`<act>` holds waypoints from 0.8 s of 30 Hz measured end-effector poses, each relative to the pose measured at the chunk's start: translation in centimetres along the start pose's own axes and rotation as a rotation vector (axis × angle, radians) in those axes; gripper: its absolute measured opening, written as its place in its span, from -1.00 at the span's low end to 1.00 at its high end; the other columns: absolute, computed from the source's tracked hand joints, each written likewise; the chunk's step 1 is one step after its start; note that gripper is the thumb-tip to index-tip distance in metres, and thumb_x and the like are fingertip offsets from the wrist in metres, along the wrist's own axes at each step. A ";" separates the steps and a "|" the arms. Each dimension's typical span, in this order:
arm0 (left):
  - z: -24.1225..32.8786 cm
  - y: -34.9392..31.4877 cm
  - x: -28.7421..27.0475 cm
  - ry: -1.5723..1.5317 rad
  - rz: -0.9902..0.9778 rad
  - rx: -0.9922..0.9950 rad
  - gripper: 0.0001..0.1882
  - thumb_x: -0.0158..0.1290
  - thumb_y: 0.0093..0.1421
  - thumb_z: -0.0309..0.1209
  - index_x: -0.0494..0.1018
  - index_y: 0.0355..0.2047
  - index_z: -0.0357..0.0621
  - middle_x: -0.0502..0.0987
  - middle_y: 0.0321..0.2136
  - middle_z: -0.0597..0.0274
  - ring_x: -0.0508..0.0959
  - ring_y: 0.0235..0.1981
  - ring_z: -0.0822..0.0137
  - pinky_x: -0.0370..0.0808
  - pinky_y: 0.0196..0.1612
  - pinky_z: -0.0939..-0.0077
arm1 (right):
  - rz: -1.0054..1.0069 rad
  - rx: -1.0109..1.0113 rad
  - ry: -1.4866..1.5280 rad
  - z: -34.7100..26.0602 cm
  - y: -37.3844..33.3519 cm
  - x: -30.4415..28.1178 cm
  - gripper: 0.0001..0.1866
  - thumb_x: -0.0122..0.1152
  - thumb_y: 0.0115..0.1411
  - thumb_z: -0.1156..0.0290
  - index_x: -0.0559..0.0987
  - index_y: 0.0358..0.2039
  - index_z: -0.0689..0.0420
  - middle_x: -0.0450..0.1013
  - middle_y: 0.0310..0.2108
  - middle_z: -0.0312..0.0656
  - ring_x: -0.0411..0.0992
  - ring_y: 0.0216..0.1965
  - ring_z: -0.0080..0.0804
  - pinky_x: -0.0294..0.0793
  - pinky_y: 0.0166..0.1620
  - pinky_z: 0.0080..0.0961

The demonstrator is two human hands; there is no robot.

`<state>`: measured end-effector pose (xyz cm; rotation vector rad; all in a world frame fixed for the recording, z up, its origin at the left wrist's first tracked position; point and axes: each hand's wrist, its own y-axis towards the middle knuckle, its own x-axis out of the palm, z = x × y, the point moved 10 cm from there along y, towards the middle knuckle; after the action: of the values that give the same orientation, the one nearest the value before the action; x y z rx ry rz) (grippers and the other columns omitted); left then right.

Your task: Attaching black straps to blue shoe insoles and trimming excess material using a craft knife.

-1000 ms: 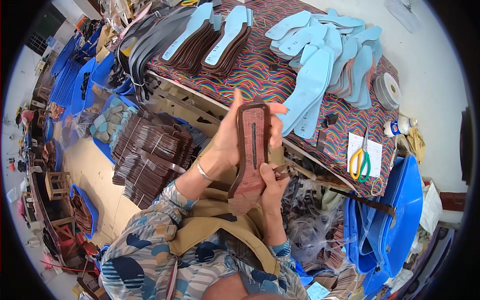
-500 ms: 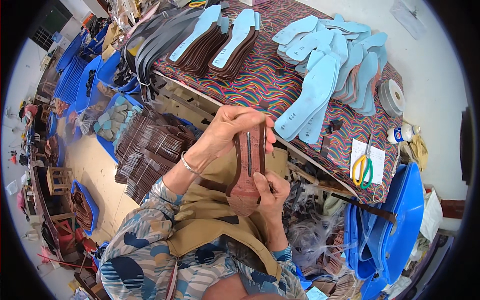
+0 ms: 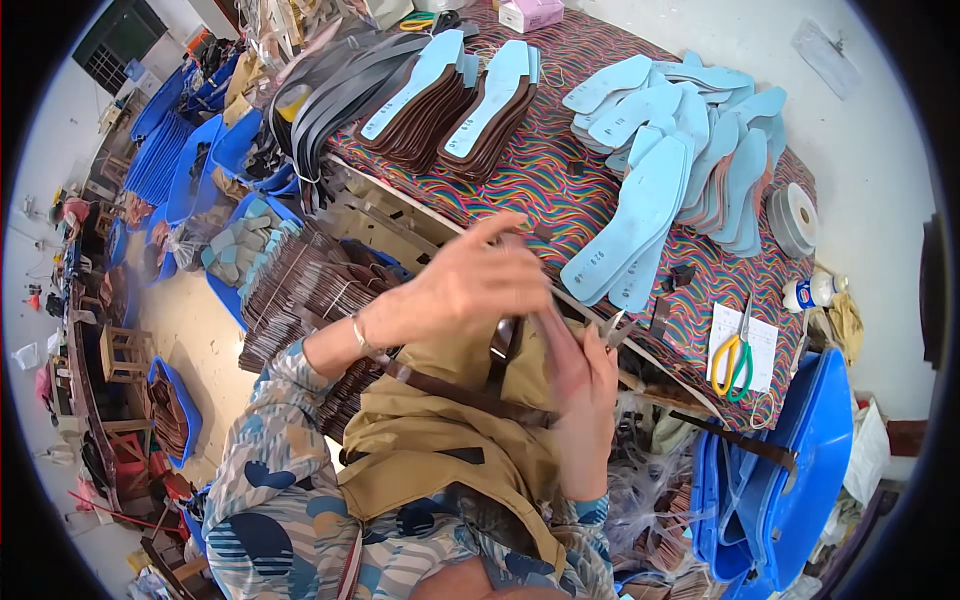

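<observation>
My right hand is closed around a reddish-brown shoe insole, seen nearly edge-on and blurred. A small shiny pointed thing shows beside its fingertips; its kind is unclear. Close by at the insole's upper end is my left hand, smeared by motion, one finger stretched out; whether it grips the insole is hidden. Below it hangs a dark brown strip in front of the tan apron. On the table beyond, light-blue insole shapes lie heaped.
Two brown stacks topped with light-blue shapes stand on the patterned table. Yellow-and-green scissors, a tape roll and a white bottle are at right. Blue bins stand low right; bundled brown pieces lie left.
The insole has turned from face-on to nearly edge-on. My right hand has moved right and slightly up; a shiny pointed thing now shows beside it. My left hand has lowered, one finger extended.
</observation>
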<state>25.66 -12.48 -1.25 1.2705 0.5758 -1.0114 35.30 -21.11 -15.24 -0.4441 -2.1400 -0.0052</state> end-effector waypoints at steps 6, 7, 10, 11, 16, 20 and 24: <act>-14.8 -1.9 -6.1 -0.177 0.730 -0.732 -0.70 0.12 0.17 -0.45 0.51 -0.12 -0.40 0.60 -0.43 0.14 0.48 -0.40 0.51 0.45 -0.30 0.55 | 0.194 -0.218 -0.389 -1.9 0.0 -2.8 -0.54 -0.01 0.37 0.23 0.41 -0.66 0.18 0.10 -0.77 -0.44 -0.02 -0.76 -0.71 -0.12 -0.65 -0.63; -17.0 -1.9 -6.4 -0.129 0.681 -0.814 -0.66 0.13 0.15 -0.44 0.50 -0.09 -0.39 0.61 -0.41 0.13 0.50 -0.37 0.51 0.46 -0.26 0.55 | 0.256 -0.213 -0.449 -1.7 -0.2 -3.8 -0.56 0.03 0.35 0.25 0.42 -0.66 0.18 0.10 -0.78 -0.46 -0.03 -0.76 -0.74 -0.15 -0.65 -0.64; -23.0 -2.7 -6.6 0.085 0.617 -0.750 -0.63 0.16 0.09 -0.43 0.51 -0.09 -0.37 0.63 -0.39 0.05 0.58 -0.36 0.37 0.48 -0.21 0.50 | 0.328 -0.204 -0.522 -1.0 -0.4 -4.8 -0.61 0.13 0.30 0.29 0.45 -0.65 0.18 0.10 -0.79 -0.51 -0.03 -0.76 -0.78 -0.18 -0.65 -0.64; -23.7 -2.4 -6.0 0.271 0.496 -0.781 -0.64 0.15 0.08 -0.43 0.53 -0.11 -0.33 0.62 -0.34 -0.02 0.60 -0.30 0.18 0.48 -0.17 0.41 | 0.358 -0.192 -0.604 -1.0 -0.5 -5.2 -0.62 0.13 0.30 0.29 0.44 -0.65 0.16 0.09 -0.77 -0.53 -0.04 -0.74 -0.80 -0.18 -0.63 -0.64; -16.5 -2.4 -5.9 0.385 0.762 -0.437 -0.77 0.13 0.08 -0.50 0.55 -0.21 -0.24 0.56 -0.31 -0.05 0.53 -0.28 -0.09 0.45 -0.12 0.18 | 0.420 -0.196 -0.944 0.2 -0.3 -8.7 -0.70 0.17 0.26 0.31 0.55 -0.53 0.25 0.25 -0.69 -0.50 0.10 -0.63 -0.79 0.01 -0.56 -0.68; -10.8 -5.0 0.5 -0.212 0.472 -0.669 -0.75 0.12 0.07 -0.59 0.53 -0.19 -0.23 0.55 -0.23 0.08 0.51 -0.14 0.07 0.45 -0.11 0.29 | 0.376 -0.150 -1.114 2.6 0.8 -8.1 -0.73 0.18 0.22 0.34 0.54 -0.44 0.34 0.32 -0.66 -0.42 0.18 -0.58 -0.69 0.18 -0.50 -0.61; -4.8 -7.7 11.8 -0.136 -0.145 -0.367 -0.60 0.15 -0.11 -0.62 0.55 -0.18 -0.11 0.48 -0.04 0.14 0.38 0.11 0.08 0.34 0.09 0.16 | 0.369 -0.127 -1.087 3.8 1.7 -8.7 -0.75 0.19 0.22 0.33 0.60 -0.42 0.29 0.41 -0.62 -0.41 0.21 -0.57 -0.74 0.19 -0.49 -0.65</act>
<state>25.39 -11.25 -16.05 0.8392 0.7183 -1.0469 37.22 -21.62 -24.65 -1.0914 -3.0740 0.3923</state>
